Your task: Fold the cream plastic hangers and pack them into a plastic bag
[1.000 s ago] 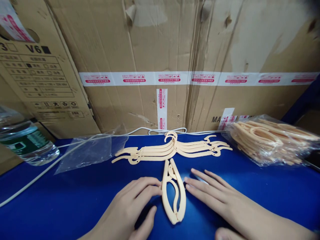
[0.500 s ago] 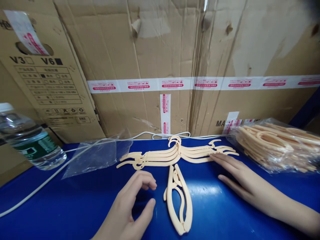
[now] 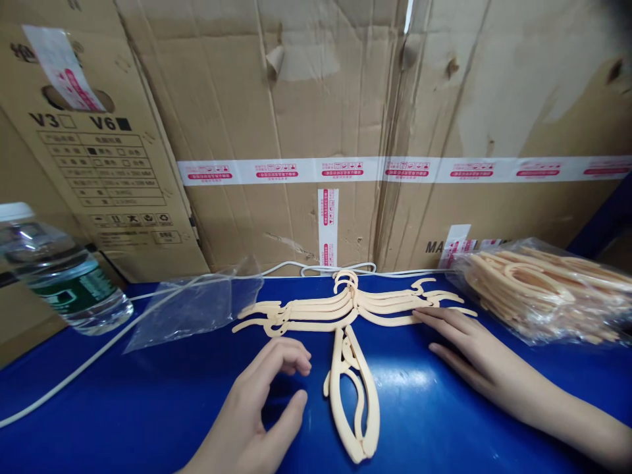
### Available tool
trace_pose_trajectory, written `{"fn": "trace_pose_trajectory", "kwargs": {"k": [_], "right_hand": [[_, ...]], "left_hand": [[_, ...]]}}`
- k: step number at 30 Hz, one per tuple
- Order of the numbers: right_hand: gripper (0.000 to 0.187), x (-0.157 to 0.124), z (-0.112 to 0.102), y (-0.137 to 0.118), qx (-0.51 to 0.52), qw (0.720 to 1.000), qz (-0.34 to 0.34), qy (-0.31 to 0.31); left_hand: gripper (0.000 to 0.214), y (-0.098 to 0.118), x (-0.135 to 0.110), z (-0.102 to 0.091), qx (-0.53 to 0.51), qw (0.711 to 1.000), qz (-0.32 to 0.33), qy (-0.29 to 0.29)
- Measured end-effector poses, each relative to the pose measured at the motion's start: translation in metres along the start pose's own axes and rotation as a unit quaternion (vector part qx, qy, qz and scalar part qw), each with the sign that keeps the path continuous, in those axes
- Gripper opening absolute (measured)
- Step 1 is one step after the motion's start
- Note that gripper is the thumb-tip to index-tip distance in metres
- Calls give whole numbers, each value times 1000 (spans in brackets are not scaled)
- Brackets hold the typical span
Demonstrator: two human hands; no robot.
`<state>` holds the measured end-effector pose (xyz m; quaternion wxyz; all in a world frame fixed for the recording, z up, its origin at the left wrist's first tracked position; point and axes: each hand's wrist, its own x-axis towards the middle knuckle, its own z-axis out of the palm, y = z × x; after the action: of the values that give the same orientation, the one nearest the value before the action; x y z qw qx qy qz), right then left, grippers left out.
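Observation:
A folded beige plastic hanger (image 3: 353, 395) lies on the blue table (image 3: 148, 395) between my hands. My left hand (image 3: 257, 408) rests just left of it, fingers curled loosely with nothing in them. My right hand (image 3: 464, 349) lies flat with fingers stretched, its tips touching the right end of a stack of unfolded beige hangers (image 3: 345, 306) spread across the table behind the folded one.
A clear bag full of beige hangers (image 3: 543, 289) sits at the right. An empty clear plastic bag (image 3: 197, 306) and a white cable (image 3: 79, 368) lie at the left, beside a water bottle (image 3: 59, 270). Large cardboard boxes (image 3: 316, 131) wall off the back.
My right hand left the folded hanger and reached forward to the right end of the unfolded stack. My left hand drew back from the folded hanger and curled.

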<state>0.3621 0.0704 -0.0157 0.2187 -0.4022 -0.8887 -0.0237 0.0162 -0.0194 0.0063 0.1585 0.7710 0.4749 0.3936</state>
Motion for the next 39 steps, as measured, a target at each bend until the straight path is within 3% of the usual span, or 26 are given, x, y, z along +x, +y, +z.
{"fn": "trace_pose_trajectory", "kwargs": {"k": [17,24,27,34,39], "right_hand": [[25,7,-5,-4,102,994,17,34],[24,8,-8,-11,146,988,55,5],[22,8,-10,-13,156,984,83,23],[24,8,-23,-16,159,970,95,156],[32,8,-31,-23,159,966,103,174]], "left_hand": [[15,0,-1,2,-58,998,-14,21],[13,5,-3,0,-68,997,-4,27],[14,5,-4,-1,-71,997,-8,26],[21,-14,-4,6,-193,974,-115,11],[41,-30,-1,15,-306,931,-181,80]]}}
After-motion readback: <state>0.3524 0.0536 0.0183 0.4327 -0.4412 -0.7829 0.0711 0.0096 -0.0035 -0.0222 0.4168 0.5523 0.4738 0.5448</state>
